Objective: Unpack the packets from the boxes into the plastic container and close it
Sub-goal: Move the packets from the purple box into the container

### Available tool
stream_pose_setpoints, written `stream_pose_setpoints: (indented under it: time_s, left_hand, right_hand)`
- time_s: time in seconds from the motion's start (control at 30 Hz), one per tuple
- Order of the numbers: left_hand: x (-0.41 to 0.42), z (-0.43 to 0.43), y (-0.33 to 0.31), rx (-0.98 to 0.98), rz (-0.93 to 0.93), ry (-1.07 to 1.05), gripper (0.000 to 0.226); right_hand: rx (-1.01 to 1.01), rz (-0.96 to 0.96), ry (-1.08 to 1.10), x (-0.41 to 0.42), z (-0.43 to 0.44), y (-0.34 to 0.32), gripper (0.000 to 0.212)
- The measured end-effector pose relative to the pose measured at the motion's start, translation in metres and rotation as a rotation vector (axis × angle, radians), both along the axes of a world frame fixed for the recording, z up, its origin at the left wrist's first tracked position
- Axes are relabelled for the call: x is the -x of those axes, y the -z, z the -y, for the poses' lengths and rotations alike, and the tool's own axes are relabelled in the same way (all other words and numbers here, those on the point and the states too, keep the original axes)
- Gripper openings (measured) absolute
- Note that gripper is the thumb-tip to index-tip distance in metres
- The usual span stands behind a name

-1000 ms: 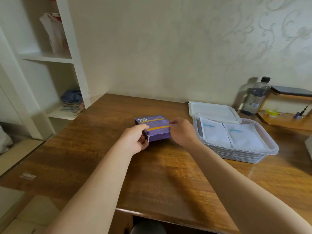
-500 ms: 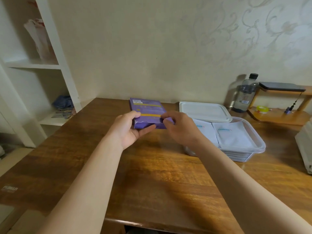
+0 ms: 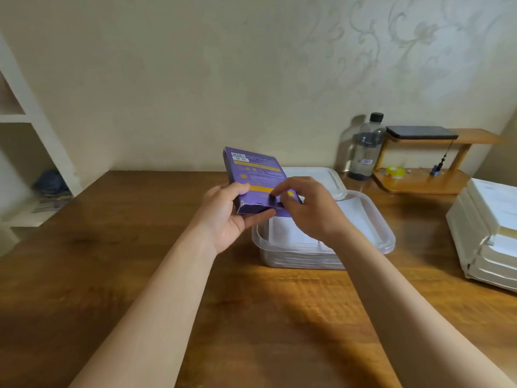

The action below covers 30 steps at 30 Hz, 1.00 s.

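Tally from where I stand: one table (image 3: 140,275). Two hands, left hand (image 3: 223,217) and right hand (image 3: 313,211), both on the single purple box (image 3: 256,180). One clear container (image 3: 387,242) at four o'clock from the box, and one lid (image 3: 316,175) at twelve o'clock from the container. Of the packets (image 3: 355,219), two white tops show; the stack beneath can't be counted. At two o'clock on the table: one bottle (image 3: 366,147), one tape roll (image 3: 396,172), one wooden stand (image 3: 419,183) with two tiers. At three o'clock: one white stack (image 3: 489,242), layer count unclear.
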State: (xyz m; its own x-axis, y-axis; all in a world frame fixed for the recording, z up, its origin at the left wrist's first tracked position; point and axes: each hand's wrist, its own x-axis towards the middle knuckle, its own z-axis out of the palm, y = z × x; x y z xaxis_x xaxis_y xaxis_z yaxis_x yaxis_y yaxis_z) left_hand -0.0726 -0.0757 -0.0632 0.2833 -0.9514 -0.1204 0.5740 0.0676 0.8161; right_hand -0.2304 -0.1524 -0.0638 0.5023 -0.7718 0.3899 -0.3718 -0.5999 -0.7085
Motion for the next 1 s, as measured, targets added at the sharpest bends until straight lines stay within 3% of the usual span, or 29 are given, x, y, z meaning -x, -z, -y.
stream_pose_setpoints:
  time_s: [0.43,0.57,1.0]
  left_hand:
    - [0.033,0.048,0.009,-0.008,0.035,0.016,0.03]
    - [0.028,0.054,0.009,0.014,0.023,0.005,0.031]
    - [0.014,0.069,0.012,0.035,0.039,0.004,0.029]
  right_hand:
    - [-0.035,-0.009,0.069,0.028,0.048,0.022,0.023]
    - [-0.063,0.049,0.064,0.025,0.059,0.025,0.031]
    - [-0.051,0.108,0.059,0.017,0.072,0.018,0.007]
